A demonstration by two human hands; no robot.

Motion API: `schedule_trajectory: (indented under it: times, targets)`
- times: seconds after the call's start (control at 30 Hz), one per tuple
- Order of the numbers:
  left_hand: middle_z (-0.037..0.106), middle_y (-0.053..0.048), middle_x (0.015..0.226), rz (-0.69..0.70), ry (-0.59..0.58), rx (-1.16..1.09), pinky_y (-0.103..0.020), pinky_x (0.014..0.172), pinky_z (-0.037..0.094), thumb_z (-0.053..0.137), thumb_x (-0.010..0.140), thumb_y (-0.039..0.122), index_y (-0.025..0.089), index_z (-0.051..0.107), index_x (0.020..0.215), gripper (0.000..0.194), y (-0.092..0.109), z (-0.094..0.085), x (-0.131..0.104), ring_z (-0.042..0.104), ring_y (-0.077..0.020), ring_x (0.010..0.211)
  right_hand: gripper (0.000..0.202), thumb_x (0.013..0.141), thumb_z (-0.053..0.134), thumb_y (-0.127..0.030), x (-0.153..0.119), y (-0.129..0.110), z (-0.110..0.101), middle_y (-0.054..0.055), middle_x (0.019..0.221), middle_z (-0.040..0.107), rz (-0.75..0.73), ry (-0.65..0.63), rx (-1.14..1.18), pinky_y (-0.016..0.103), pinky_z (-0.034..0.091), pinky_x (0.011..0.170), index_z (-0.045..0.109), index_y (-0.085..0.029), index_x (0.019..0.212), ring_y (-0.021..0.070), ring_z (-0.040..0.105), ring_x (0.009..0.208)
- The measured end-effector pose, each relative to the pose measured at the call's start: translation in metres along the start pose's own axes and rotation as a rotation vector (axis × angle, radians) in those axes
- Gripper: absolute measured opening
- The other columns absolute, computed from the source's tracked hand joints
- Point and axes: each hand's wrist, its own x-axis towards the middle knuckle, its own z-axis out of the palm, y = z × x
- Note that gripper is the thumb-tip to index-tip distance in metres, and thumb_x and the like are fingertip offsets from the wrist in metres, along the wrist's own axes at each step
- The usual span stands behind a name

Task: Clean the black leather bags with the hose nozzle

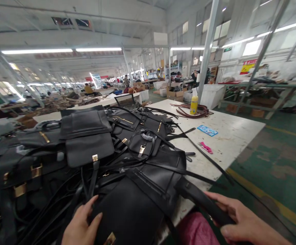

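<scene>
A black leather bag (132,207) lies at the near edge of the table, its gold clasp at the bottom of the view. My left hand (82,224) rests at the bag's left side, thumb and fingers apart. At the lower right, my right hand (239,217) is closed around a wide black strap (204,199), which extends up and left towards the bag. Many more black bags with gold clasps are piled behind and to the left, one (89,136) on top with its flap facing up.
On the white table (234,127) are a yellow bottle (193,104), coiled brown straps (182,111), a blue-and-white card (207,130) and a pink-handled tool (206,147). A metal post (207,51) rises behind. A person stands at the far right.
</scene>
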Motion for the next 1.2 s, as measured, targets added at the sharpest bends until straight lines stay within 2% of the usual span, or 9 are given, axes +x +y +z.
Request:
schedule_trajectory:
  times: [0.07,0.2,0.37,0.5,0.6,0.73,0.87,1.07,1.2]
  targets:
    - [0.059,-0.007,0.107,0.239,0.053,0.21,-0.053,0.082,0.043,0.046,0.065,0.036,0.028,0.058,0.105,0.043,0.01,0.02,-0.017,0.052,-0.0323,0.101,0.078,0.048,0.055,-0.007,0.002,-0.004,0.009,0.0,0.081,0.062,0.023,-0.081,0.008,0.015,0.039,0.04,0.045,-0.021,0.124,0.0129,0.052,0.056]
    - [0.04,-0.007,0.133,0.652,-0.076,0.332,-0.05,0.097,0.028,0.043,0.075,0.031,0.026,0.045,0.122,0.048,0.049,0.078,-0.058,0.032,-0.0279,0.123,0.076,0.048,0.055,-0.002,0.016,-0.005,0.021,-0.003,0.078,0.061,0.056,-0.178,0.014,0.013,0.032,0.04,0.048,-0.021,0.121,0.008,0.046,0.052]
    - [0.024,-0.013,0.14,0.737,-0.22,0.384,-0.056,0.101,0.01,0.059,0.06,0.045,0.017,0.026,0.133,0.085,0.07,0.121,-0.087,0.019,-0.0333,0.128,0.075,0.047,0.058,-0.003,0.043,0.0,0.021,-0.003,0.074,0.061,0.071,-0.209,0.076,0.014,0.034,0.04,0.048,-0.018,0.12,0.006,0.045,0.046]
    - [0.022,-0.016,0.14,0.695,-0.212,0.411,-0.057,0.101,0.003,0.06,0.056,0.047,0.014,0.025,0.133,0.091,0.07,0.124,-0.091,0.014,-0.0343,0.128,0.077,0.052,0.064,-0.012,0.069,-0.003,0.028,-0.001,0.075,0.061,-0.022,-0.24,0.127,0.018,0.041,0.043,0.041,-0.018,0.125,0.01,0.053,0.048]
    - [0.022,-0.016,0.14,0.681,-0.205,0.434,-0.061,0.098,0.005,0.06,0.057,0.042,0.018,0.028,0.132,0.086,0.072,0.123,-0.093,0.014,-0.0357,0.128,0.077,0.059,0.064,-0.02,0.076,-0.009,0.028,-0.001,0.072,0.059,-0.085,-0.156,0.121,0.021,0.044,0.039,0.033,-0.018,0.13,0.0113,0.054,0.044]
    - [0.029,-0.015,0.138,0.727,-0.162,0.396,-0.063,0.096,0.006,0.057,0.064,0.041,0.022,0.036,0.129,0.071,0.076,0.13,-0.101,0.019,-0.036,0.126,0.078,0.06,0.06,-0.015,0.054,-0.008,0.007,-0.002,0.074,0.059,-0.092,-0.1,0.06,0.019,0.046,0.039,0.03,-0.02,0.132,0.0103,0.054,0.046]
    - [0.038,-0.013,0.133,0.731,-0.163,0.36,-0.059,0.1,0.008,0.05,0.069,0.052,0.017,0.045,0.123,0.065,0.081,0.138,-0.109,0.024,-0.0348,0.125,0.084,0.054,0.056,-0.006,0.028,0.006,-0.009,-0.002,0.077,0.058,0.041,-0.133,-0.014,0.018,0.046,0.037,0.03,-0.023,0.132,0.0078,0.051,0.043]
    - [0.043,-0.015,0.13,0.77,-0.109,0.452,-0.058,0.099,0.017,0.048,0.072,0.047,0.013,0.052,0.117,0.056,0.081,0.14,-0.114,0.03,-0.034,0.122,0.077,0.049,0.06,0.001,0.048,0.011,0.02,-0.002,0.075,0.061,-0.012,-0.136,-0.009,0.012,0.036,0.039,0.046,-0.019,0.122,0.0059,0.049,0.049]
    - [0.046,-0.018,0.126,0.8,-0.104,0.548,-0.057,0.093,0.027,0.049,0.074,0.04,0.015,0.052,0.117,0.05,0.079,0.144,-0.12,0.036,-0.0369,0.118,0.078,0.052,0.063,-0.003,0.081,-0.009,0.043,0.0,0.079,0.063,-0.029,-0.205,-0.006,0.016,0.041,0.039,0.04,-0.02,0.125,0.008,0.053,0.045]
